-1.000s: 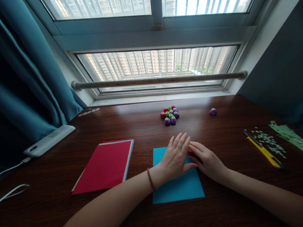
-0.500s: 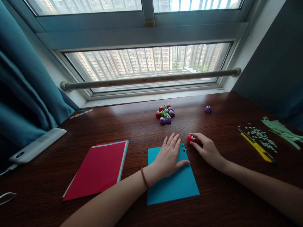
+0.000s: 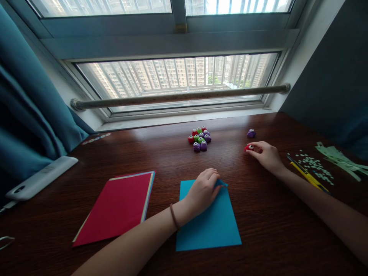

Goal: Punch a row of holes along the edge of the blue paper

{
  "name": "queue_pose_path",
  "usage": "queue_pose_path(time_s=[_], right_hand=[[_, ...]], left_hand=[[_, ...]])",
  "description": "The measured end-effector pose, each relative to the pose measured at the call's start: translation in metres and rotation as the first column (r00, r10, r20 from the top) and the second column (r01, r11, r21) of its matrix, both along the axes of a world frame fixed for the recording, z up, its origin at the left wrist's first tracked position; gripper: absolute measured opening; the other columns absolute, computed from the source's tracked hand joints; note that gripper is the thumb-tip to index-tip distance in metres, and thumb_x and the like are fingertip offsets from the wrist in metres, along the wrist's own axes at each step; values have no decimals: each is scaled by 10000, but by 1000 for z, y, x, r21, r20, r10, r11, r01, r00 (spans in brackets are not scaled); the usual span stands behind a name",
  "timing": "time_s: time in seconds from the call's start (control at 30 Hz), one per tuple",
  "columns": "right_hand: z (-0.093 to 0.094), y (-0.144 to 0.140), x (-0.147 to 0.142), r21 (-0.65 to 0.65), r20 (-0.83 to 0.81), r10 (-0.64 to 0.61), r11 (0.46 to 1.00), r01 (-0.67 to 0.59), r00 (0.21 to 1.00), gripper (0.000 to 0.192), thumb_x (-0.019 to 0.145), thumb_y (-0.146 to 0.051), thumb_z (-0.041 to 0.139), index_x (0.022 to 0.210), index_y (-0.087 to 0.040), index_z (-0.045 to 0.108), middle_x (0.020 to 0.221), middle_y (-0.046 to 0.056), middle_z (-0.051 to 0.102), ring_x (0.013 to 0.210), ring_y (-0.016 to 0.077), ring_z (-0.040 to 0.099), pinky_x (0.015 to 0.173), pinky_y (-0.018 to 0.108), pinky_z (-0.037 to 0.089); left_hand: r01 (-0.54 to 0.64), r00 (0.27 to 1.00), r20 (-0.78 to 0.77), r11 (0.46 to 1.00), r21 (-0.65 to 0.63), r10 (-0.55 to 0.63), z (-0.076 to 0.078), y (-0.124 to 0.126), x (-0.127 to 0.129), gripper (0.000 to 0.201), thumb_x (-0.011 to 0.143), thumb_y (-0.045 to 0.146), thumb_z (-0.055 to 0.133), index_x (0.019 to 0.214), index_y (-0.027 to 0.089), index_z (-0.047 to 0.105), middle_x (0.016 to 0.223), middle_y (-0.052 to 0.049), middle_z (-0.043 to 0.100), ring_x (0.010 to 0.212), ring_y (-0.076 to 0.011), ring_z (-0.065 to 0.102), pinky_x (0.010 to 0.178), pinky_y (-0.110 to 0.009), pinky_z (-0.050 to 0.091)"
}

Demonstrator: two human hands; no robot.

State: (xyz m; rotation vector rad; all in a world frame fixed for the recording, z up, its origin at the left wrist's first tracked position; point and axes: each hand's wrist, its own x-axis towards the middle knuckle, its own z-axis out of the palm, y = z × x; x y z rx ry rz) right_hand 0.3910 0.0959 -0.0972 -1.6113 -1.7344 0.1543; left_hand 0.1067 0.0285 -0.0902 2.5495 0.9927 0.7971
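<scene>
A blue sheet of paper (image 3: 211,226) lies in front of me on the table. My left hand (image 3: 202,191) has its fingers curled over the top of the sheet and closed on its upper edge. The upper right corner of the sheet bends up beside my thumb. My right hand (image 3: 266,156) pinches a small red craft punch (image 3: 248,148) between thumb and fingertips, off to the right of the sheet. Just behind it on the table sits a purple craft punch (image 3: 251,133).
Several red, green and purple craft punches (image 3: 199,138) stand clustered near the window. A stack of coloured paper (image 3: 117,211) lies left. At right are a yellow utility knife (image 3: 307,175), paper bits (image 3: 314,166) and green paper strips (image 3: 339,159). A white device (image 3: 43,177) lies far left.
My right hand has carried the red craft punch away from the sheet, rightward and toward the window. The left hand has gone from flat on the paper to curled at its upper edge.
</scene>
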Motion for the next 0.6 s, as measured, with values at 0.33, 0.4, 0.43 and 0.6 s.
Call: queue_pose_path(time_s=[0.33, 0.4, 0.43, 0.6], right_hand=[[-15, 13, 15, -152, -486, -52, 988, -26, 872, 444, 669, -336, 705, 1030, -98, 607, 878, 121, 665, 637, 215, 664, 562, 301, 582], [-18, 15, 18, -138, -491, -37, 990, -36, 870, 449, 693, -299, 682, 1081, -94, 584, 931, 131, 658, 681, 221, 670, 640, 328, 585], [-19, 16, 19, -130, -482, -30, 991, -37, 876, 452, 702, -277, 671, 1103, -92, 573, 951, 135, 653, 712, 226, 671, 688, 342, 579], [-24, 22, 23, -83, -431, 43, 993, -87, 901, 537, 723, -237, 652, 1220, -106, 497, 1127, 148, 581, 937, 252, 627, 915, 389, 480]], left_hand=[[-143, 962, 209, 975, -169, 177, 4, -1, -2, 100, 801, 127, 537, 836, 174, 618, 781, -16, 636, 718, -149, 565, 662, -256, 452], [-175, 948, 221, 956, -236, 228, 5, -1, -2, 98, 790, 132, 545, 821, 172, 629, 713, 1, 627, 641, -129, 559, 599, -225, 436], [-181, 941, 231, 947, -266, 245, 5, -1, -2, 92, 791, 144, 548, 820, 170, 631, 686, 7, 620, 612, -121, 552, 575, -214, 427], [-125, 916, 325, 936, -330, 236, 4, 0, -1, 121, 803, 161, 545, 866, 174, 648, 715, 1, 641, 589, -111, 547, 551, -203, 430]])
